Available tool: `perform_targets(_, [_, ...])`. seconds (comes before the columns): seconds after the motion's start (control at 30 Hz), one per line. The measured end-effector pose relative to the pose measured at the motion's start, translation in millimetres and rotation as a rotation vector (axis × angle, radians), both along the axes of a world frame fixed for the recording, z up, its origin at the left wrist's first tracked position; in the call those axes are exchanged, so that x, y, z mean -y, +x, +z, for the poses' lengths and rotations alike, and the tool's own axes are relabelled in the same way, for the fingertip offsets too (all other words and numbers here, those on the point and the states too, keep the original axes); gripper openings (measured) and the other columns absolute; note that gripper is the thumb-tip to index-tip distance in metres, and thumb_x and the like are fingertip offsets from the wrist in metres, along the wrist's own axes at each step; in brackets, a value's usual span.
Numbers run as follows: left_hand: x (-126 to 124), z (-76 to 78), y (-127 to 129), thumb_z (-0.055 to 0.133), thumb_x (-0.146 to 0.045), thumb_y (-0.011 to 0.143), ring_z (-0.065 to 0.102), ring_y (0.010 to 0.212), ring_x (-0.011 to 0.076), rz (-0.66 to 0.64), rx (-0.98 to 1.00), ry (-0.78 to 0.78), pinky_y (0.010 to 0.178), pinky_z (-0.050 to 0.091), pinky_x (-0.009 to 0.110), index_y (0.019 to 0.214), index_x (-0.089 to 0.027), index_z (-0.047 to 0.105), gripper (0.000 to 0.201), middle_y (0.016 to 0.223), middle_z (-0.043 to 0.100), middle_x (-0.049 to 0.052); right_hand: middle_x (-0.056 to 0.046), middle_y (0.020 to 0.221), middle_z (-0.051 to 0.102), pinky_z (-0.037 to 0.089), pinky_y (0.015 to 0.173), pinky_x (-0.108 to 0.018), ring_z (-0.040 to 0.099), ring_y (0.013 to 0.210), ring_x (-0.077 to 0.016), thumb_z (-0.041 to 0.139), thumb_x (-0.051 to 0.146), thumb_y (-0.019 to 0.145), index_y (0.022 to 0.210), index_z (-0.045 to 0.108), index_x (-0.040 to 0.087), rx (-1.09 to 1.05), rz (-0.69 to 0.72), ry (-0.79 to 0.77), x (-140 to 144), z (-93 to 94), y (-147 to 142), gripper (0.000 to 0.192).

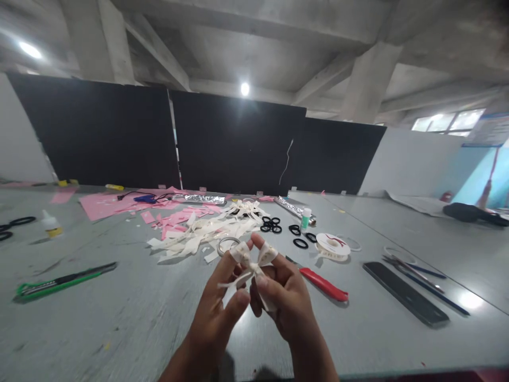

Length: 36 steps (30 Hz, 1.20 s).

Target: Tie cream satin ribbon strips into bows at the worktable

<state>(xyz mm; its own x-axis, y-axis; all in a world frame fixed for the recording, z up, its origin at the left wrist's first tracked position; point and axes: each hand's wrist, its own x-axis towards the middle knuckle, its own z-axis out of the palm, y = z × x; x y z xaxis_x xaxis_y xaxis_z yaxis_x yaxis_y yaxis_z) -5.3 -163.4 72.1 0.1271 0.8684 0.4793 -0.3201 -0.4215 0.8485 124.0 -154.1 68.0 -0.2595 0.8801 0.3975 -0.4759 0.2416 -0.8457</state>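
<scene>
Two hands (222, 302) (284, 297) pinch a ribbon bow (254, 262) before scattered ribbon scraps (199, 233).

grey table (119, 318), black partition panels (234, 143), bare concrete ceiling (258, 48), round ceiling lamp (245, 88), window (449, 122)

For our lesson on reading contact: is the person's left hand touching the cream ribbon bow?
Touching. The head view shows the left hand pinching the cream ribbon bow, with its forefinger inside one loop; the right hand grips the other side.
</scene>
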Motion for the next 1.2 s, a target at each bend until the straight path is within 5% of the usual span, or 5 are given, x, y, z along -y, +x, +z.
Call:
perform_targets(0.17, [8, 9.6, 1, 0.067, -0.035, 0.077, 0.057, 0.079, 0.0167, 0.123, -0.1, -0.117, 0.076, 0.048, 0.027, 0.12, -0.023, 0.062, 0.045, 0.092, 0.065, 0.006, 0.007, 0.054, 0.043, 0.036, 0.044, -0.018, 0.04, 0.047, -0.006, 0.065, 0.026, 0.078, 0.142, 0.038, 0.02, 0.142, -0.1, 0.012, 10, 3.8, 4, 0.07])
perform_targets(0.33, [19, 5.3, 5, 0.065, -0.033, 0.079, 0.045, 0.053, 0.0084, -0.068, 0.084, -0.242, 0.048, 0.038, 0.018, 0.138, -0.022, 0.043, 0.064, 0.064, 0.055, 0.0, 0.004, 0.055, 0.052, 0.039, 0.04, -0.02, 0.048, 0.043, -0.0087, 0.065, 0.031, 0.077, 0.14, 0.041, 0.014, 0.026, -0.035, -0.005, 12, -2.2, -1, 0.07])
perform_targets(0.67, [26, 0.9, 10, 0.059, -0.026, 0.081, 0.045, 0.048, 0.0088, -0.281, 0.551, -0.275, 0.061, 0.049, 0.023, 0.14, -0.023, 0.04, 0.062, 0.048, 0.039, -0.006, 0.014, 0.039, 0.033, 0.025, 0.022, -0.01, 0.019, 0.022, -0.001, 0.058, 0.031, 0.08, 0.137, 0.044, 0.013, -0.439, 0.293, -0.057, 12, -2.6, -21, 0.061])
perform_targets(0.83, [26, -2.6, 1, 0.058, -0.025, 0.081, 0.044, 0.045, 0.0088, -0.322, 0.534, -0.357, 0.057, 0.049, 0.022, 0.138, -0.026, 0.042, 0.06, 0.046, 0.041, -0.006, 0.013, 0.043, 0.038, 0.033, 0.026, -0.013, 0.031, 0.025, -0.0037, 0.057, 0.033, 0.08, 0.143, 0.032, 0.015, -0.23, 0.202, -0.015, 19, -0.5, -21, 0.071])
perform_targets(1.2, [23, -4.2, -15, 0.067, -0.042, 0.074, 0.06, 0.086, 0.0219, 0.314, -0.263, 0.026, 0.083, 0.049, 0.032, 0.121, -0.024, 0.062, 0.051, 0.083, 0.067, 0.006, 0.004, 0.054, 0.05, 0.038, 0.047, -0.017, 0.043, 0.049, -0.0062, 0.058, 0.017, 0.072, 0.098, 0.067, 0.012, 0.437, -0.245, 0.136, 35, 11.1, -2, 0.028])
